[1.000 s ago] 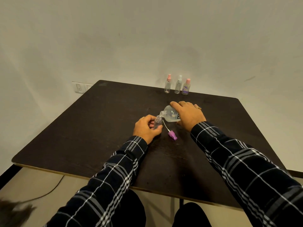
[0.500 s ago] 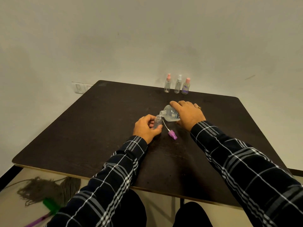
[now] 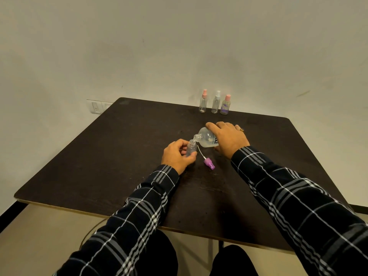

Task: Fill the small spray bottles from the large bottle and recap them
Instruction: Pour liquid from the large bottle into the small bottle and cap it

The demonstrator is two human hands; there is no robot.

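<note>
Dark bench [image 3: 99, 166], plain wall, three capped bottles [image 3: 215, 103] at the far edge. Left grip [image 3: 177, 154] curled round small bottle [image 3: 191, 149], which is upright with its mouth open. Purple cap [image 3: 209, 163] lies on bench just right of it. Large bottle [image 3: 207, 139] tilted, long axis near-horizontal, neck pointing left-down at the small mouth. Right grip [image 3: 229, 136] clamped over its body.
</note>
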